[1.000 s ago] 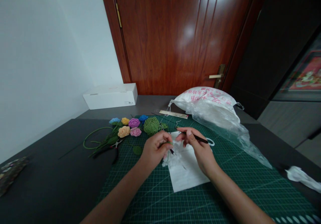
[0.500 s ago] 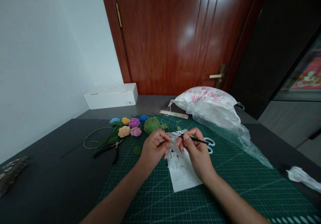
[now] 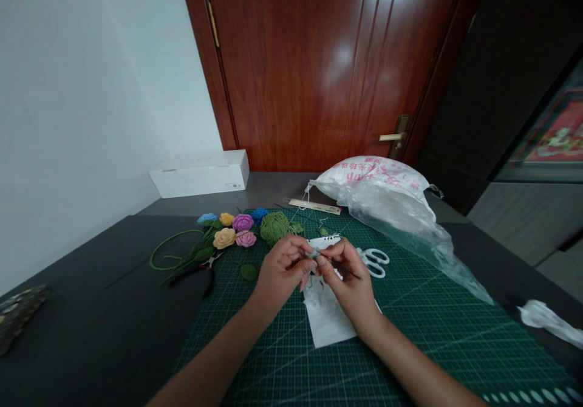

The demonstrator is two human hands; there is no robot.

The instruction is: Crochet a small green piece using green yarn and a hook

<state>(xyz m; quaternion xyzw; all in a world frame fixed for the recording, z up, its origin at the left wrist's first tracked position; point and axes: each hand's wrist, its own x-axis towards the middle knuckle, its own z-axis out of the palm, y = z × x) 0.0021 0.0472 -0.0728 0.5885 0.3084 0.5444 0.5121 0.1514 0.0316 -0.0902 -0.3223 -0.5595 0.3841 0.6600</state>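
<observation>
My left hand (image 3: 285, 268) is closed in a pinch on a small pale piece of yarn work (image 3: 314, 253), mostly hidden by the fingers. Beside it, fingertips nearly touching, my right hand (image 3: 347, 276) grips a thin dark crochet hook (image 3: 351, 273), whose tip meets the pale piece. A bit of green yarn (image 3: 311, 282) dangles below the left fingers. Under both hands lies a white sheet of paper (image 3: 330, 325) on the green cutting mat (image 3: 282, 364). White-handled scissors (image 3: 377, 262) rest just right of my right hand.
Left of the hands are a green yarn ball (image 3: 274, 228), crocheted flowers (image 3: 225, 238) with green stems, and pliers (image 3: 211, 267). Behind lie a ruler (image 3: 314, 206), a white box (image 3: 200, 176) and a large plastic bag (image 3: 378, 179). A crumpled white wrapper (image 3: 551, 322) sits far right.
My right hand has moved left and in against the left hand, bringing the hook to the pale piece. More of the scissors now shows. My left hand has barely moved.
</observation>
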